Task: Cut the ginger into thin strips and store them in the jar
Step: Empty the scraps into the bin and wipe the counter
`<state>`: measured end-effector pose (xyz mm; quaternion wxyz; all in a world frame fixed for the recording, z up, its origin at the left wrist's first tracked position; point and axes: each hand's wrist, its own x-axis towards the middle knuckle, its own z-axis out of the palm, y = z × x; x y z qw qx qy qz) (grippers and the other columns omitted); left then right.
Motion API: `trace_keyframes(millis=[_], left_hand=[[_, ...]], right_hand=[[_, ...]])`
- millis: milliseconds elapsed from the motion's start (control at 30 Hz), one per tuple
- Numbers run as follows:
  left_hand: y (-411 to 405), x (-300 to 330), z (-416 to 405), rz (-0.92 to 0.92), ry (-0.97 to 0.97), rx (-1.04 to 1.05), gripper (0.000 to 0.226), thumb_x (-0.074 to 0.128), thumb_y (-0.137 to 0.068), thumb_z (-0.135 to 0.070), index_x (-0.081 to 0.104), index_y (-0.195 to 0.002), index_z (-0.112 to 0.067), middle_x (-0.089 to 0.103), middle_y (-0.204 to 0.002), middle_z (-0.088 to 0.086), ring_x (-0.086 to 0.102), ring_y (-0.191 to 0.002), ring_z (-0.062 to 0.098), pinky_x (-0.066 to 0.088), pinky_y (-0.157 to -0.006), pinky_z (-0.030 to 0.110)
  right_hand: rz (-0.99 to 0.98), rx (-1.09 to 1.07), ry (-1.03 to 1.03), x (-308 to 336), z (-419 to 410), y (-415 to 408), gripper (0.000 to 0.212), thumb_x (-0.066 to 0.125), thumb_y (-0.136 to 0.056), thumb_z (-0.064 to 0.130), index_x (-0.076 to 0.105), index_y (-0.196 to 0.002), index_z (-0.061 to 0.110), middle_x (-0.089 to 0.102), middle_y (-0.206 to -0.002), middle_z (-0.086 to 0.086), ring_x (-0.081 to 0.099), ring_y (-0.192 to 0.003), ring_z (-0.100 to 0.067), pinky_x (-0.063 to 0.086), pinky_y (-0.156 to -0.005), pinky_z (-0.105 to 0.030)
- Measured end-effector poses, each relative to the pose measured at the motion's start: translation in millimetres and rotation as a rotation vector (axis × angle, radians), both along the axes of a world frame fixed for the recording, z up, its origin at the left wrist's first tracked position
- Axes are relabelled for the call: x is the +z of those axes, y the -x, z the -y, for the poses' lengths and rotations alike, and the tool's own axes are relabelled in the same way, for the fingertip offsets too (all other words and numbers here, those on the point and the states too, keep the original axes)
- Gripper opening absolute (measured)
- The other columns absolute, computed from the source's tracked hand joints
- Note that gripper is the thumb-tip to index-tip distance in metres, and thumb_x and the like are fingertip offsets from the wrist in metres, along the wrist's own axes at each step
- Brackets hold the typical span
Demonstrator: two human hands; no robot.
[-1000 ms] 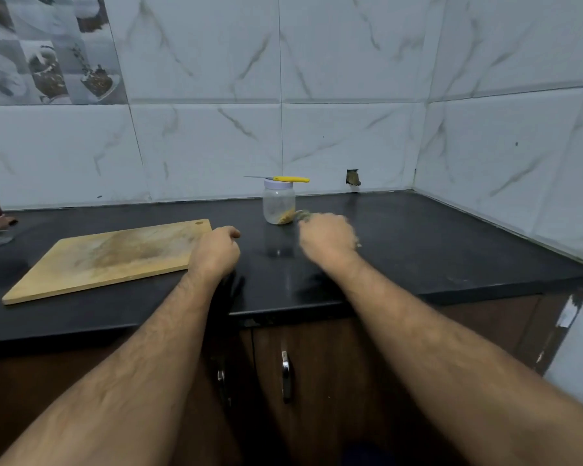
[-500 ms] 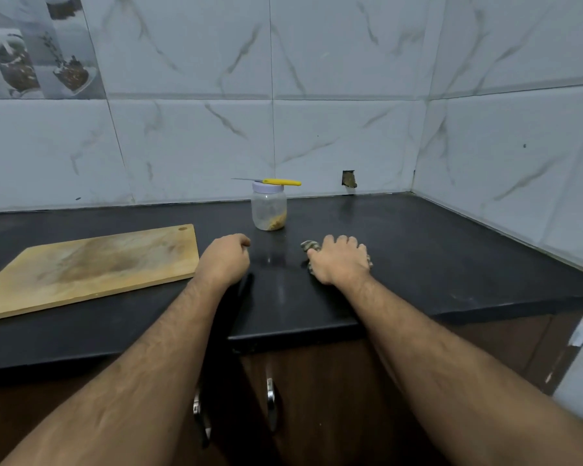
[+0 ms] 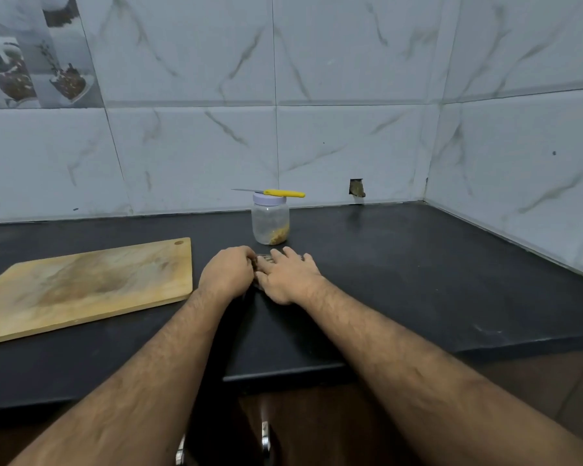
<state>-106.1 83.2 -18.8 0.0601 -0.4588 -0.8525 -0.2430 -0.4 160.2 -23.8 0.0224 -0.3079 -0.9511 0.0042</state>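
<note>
While both hands meet on the black bench (image 3: pixel 418 280), one lidded clear plastic jar (image 3: pixel 270 222) stands behind.
Left hand (image 3: pixel 228 275) has slid over, curled; right hand (image 3: pixel 288 275) flat on one small cloth (image 3: pixel 265 258); one yellow-handled knife (image 3: pixel 278 193) atop.

Both hands meet on the black counter (image 3: pixel 418 264), near its front edge and just in front of the jar (image 3: pixel 270 223). The left hand (image 3: pixel 228 274) lies curled, knuckles up, touching a small dark cloth (image 3: pixel 265 258) that peeks out between the hands. The right hand (image 3: pixel 288 275) lies flat over that cloth, fingers straight. The jar stands closed with a pale lid, ginger strips at its bottom, and a yellow-handled knife (image 3: pixel 276 193) lies across the lid. A wooden cutting board (image 3: pixel 81 287) lies toward the counter's left end.
</note>
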Motion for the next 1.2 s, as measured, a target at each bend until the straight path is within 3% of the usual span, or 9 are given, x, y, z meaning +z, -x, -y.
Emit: trace_keyframes(millis=[200, 333, 500, 733, 1000, 1200], left_hand=[[6, 4, -15, -0.04, 0.013, 0.008, 0.038, 0.038, -0.096, -0.014, 0.061, -0.127, -0.014, 0.064, -0.127, 0.008, 0.058, -0.116, 0.028, 0.048, -0.097, 0.039], [4, 4, -31, -0.042, 0.059, -0.009, 0.035, 0.04, -0.094, -0.013, 0.065, -0.12, -0.015, 0.066, -0.123, 0.006, 0.06, -0.113, 0.026, 0.049, -0.096, 0.039], [0, -1, -55, -0.048, 0.105, -0.071, 0.029, 0.04, -0.094, -0.016, 0.067, -0.104, -0.015, 0.069, -0.113, 0.007, 0.062, -0.102, 0.027, 0.051, -0.085, 0.038], [13, 9, -83, -0.058, 0.136, -0.091, 0.032, 0.039, -0.097, -0.021, 0.066, -0.115, -0.016, 0.067, -0.117, 0.008, 0.061, -0.106, 0.027, 0.05, -0.089, 0.037], [-16, 10, -77, -0.028, 0.168, -0.12, 0.036, 0.037, -0.1, -0.016, 0.061, -0.128, -0.013, 0.062, -0.128, 0.008, 0.056, -0.116, 0.028, 0.043, -0.092, 0.033], [-58, 13, -47, 0.014, 0.15, -0.185, 0.037, 0.037, -0.099, -0.015, 0.059, -0.128, -0.012, 0.062, -0.129, 0.007, 0.056, -0.117, 0.026, 0.046, -0.096, 0.035]], right_hand=[[-0.02, -0.163, 0.053, 7, -38, 17, 0.059, 0.023, -0.101, 0.052, 0.026, -0.155, 0.027, 0.025, -0.16, -0.005, 0.02, -0.146, -0.031, 0.019, -0.116, -0.053], [-0.035, -0.249, 0.049, 5, -58, 15, 0.061, 0.026, -0.1, 0.052, 0.029, -0.153, 0.024, 0.027, -0.159, -0.008, 0.023, -0.145, -0.033, 0.021, -0.115, -0.053], [-0.009, -0.327, 0.042, 1, -79, 24, 0.062, 0.023, -0.1, 0.053, 0.022, -0.156, 0.026, 0.02, -0.162, -0.009, 0.016, -0.147, -0.035, 0.016, -0.116, -0.054], [0.013, -0.354, 0.058, 4, -126, 31, 0.064, 0.021, -0.101, 0.054, 0.013, -0.158, 0.027, 0.011, -0.165, -0.007, 0.008, -0.15, -0.035, 0.009, -0.119, -0.055], [-0.004, -0.531, 0.053, 5, -155, -62, 0.062, 0.026, -0.097, 0.05, 0.022, -0.155, 0.027, 0.024, -0.16, -0.007, 0.023, -0.145, -0.032, 0.019, -0.116, -0.049], [-0.047, -0.651, 0.076, 2, -102, -136, 0.06, 0.029, -0.098, 0.048, 0.031, -0.152, 0.023, 0.033, -0.155, -0.01, 0.031, -0.139, -0.033, 0.025, -0.113, -0.046]])
